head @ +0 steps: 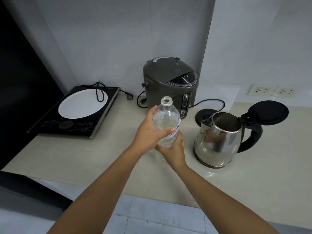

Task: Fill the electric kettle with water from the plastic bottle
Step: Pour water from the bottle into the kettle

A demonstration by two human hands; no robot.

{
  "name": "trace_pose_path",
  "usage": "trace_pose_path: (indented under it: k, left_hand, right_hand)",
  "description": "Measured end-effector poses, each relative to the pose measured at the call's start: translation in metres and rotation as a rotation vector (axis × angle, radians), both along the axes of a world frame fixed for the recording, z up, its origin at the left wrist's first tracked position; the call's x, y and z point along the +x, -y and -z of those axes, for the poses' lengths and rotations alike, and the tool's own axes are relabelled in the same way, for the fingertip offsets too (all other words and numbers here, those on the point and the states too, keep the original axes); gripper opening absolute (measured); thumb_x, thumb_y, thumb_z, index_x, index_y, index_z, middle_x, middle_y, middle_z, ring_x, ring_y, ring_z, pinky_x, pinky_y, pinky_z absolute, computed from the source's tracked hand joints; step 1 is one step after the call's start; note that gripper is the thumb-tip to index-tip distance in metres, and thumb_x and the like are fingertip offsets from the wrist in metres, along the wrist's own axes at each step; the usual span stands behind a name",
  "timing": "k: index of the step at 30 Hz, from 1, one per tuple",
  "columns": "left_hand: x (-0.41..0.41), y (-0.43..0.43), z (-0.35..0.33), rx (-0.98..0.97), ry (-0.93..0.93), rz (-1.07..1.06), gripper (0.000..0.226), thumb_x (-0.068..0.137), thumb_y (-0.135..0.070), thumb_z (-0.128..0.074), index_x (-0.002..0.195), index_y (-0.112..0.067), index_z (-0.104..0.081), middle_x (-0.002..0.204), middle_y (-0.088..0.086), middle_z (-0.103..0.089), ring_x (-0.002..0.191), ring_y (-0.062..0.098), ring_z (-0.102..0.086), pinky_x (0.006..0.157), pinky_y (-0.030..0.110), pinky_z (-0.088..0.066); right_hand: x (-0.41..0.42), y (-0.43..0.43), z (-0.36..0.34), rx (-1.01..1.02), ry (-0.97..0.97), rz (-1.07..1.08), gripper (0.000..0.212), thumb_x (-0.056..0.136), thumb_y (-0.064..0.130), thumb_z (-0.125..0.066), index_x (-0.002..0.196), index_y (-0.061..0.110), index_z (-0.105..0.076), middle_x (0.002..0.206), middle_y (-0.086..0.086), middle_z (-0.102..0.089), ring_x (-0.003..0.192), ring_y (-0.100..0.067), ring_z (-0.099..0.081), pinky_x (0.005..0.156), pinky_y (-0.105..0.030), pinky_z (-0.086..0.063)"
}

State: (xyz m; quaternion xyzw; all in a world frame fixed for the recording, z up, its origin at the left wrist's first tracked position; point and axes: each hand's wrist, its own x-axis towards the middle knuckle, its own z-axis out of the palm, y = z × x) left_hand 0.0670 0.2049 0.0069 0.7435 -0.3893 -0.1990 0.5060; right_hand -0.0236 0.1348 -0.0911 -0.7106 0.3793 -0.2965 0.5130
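Head view | bottle [166,119] wrapped by left hand [149,130] | right hand [172,149] apparently under base

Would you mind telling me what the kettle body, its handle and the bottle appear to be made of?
Kettle body: polished metal, probably stainless steel; it mirrors the hands.
Handle: matte black, likely plastic, without mirror reflections.
Bottle: clear, thin plastic; water and fingers show through it.

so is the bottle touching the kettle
Apart. The head view shows bare counter between the bottle, held by the left hand and right hand, and the kettle.
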Motion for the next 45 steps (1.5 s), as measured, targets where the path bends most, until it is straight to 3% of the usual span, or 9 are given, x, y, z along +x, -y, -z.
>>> trace_pose_path:
  k: [4,9,15,19,31,34,37,41,45]
  left_hand:
    - [-0.011,-0.004,-0.006,-0.049,0.010,-0.011,0.104,0.055,-0.059,-0.083,0.146,-0.034,-0.038,0.137,-0.015,-0.057,0.124,0.006,-0.056,0.104,0.037,-0.049]
    - [-0.034,-0.004,-0.028,-0.168,-0.003,0.000,0.099,0.056,-0.057,-0.083,0.144,-0.037,-0.041,0.133,-0.022,-0.058,0.119,-0.009,-0.055,0.097,0.022,-0.049]
    - [-0.073,0.002,-0.055,-0.308,-0.047,0.083,0.099,0.060,-0.051,-0.086,0.146,-0.031,-0.041,0.138,-0.016,-0.057,0.124,0.004,-0.058,0.104,0.039,-0.050]
    - [-0.103,0.007,-0.062,-0.349,-0.137,0.137,0.092,0.061,-0.046,-0.085,0.143,-0.031,-0.045,0.137,-0.013,-0.059,0.123,0.008,-0.060,0.102,0.041,-0.051]
    - [-0.176,0.042,-0.010,-0.336,-0.369,0.200,0.062,0.069,-0.066,-0.073,0.123,-0.049,-0.050,0.123,-0.026,-0.065,0.119,0.001,-0.062,0.095,0.023,-0.051]
    - [-0.181,0.055,0.015,-0.314,-0.366,0.120,0.063,0.081,-0.068,-0.058,0.135,-0.037,-0.050,0.122,-0.030,-0.062,0.118,-0.010,-0.057,0.095,0.010,-0.044]
    - [-0.175,0.067,0.044,-0.250,-0.350,-0.107,0.054,0.095,-0.051,-0.053,0.141,-0.023,-0.047,0.131,-0.016,-0.056,0.129,0.006,-0.053,0.089,0.004,-0.037]
    - [-0.156,0.086,0.068,-0.059,-0.340,-0.095,0.091,0.087,-0.038,-0.072,0.157,-0.015,-0.018,0.162,0.003,-0.027,0.148,0.016,-0.028,0.114,0.027,-0.027]
    - [-0.135,0.105,0.070,0.005,-0.336,-0.028,0.118,0.074,-0.036,-0.085,0.159,-0.025,-0.004,0.163,-0.003,-0.022,0.135,0.004,-0.030,0.092,0.008,-0.035]
  right_hand:
    - [-0.004,-0.003,-0.009,-0.017,0.030,0.049,0.083,0.056,0.043,-0.087,0.122,0.028,-0.039,0.104,0.024,-0.048,0.115,-0.017,-0.044,0.084,-0.034,-0.048]
    - [-0.028,-0.015,-0.035,0.016,0.121,0.072,0.081,0.052,0.041,-0.091,0.112,0.036,-0.035,0.112,0.012,-0.053,0.112,-0.017,-0.054,0.085,-0.040,-0.055]
    - [-0.073,-0.010,-0.067,0.041,0.258,0.083,0.081,0.049,0.042,-0.093,0.105,0.047,-0.034,0.106,0.016,-0.063,0.093,0.006,-0.065,0.068,-0.015,-0.053]
    - [-0.116,-0.002,-0.082,-0.031,0.252,0.053,0.092,0.053,0.037,-0.093,0.123,0.050,-0.035,0.119,0.020,-0.060,0.110,-0.003,-0.061,0.088,-0.032,-0.054]
    - [-0.238,0.023,-0.092,-0.109,-0.082,0.020,0.081,0.052,0.045,-0.084,0.106,0.068,-0.029,0.098,0.038,-0.062,0.086,0.010,-0.064,0.068,-0.017,-0.051]
    - [-0.262,0.035,-0.089,-0.085,-0.183,0.001,0.083,0.053,0.044,-0.084,0.116,0.058,-0.033,0.100,0.032,-0.065,0.087,0.008,-0.065,0.072,-0.023,-0.051]
    - [-0.280,0.046,-0.088,-0.081,-0.279,-0.001,0.082,0.054,0.044,-0.083,0.115,0.056,-0.029,0.096,0.033,-0.064,0.082,0.010,-0.063,0.068,-0.022,-0.048]
    - [-0.294,0.060,-0.090,-0.091,-0.418,-0.015,0.090,0.053,0.043,-0.081,0.124,0.051,-0.027,0.093,0.028,-0.064,0.077,0.009,-0.062,0.063,-0.022,-0.048]
    - [-0.300,0.076,-0.099,-0.108,-0.538,-0.048,0.101,0.055,0.039,-0.082,0.133,0.052,-0.020,0.090,0.025,-0.063,0.070,0.002,-0.063,0.057,-0.022,-0.046]
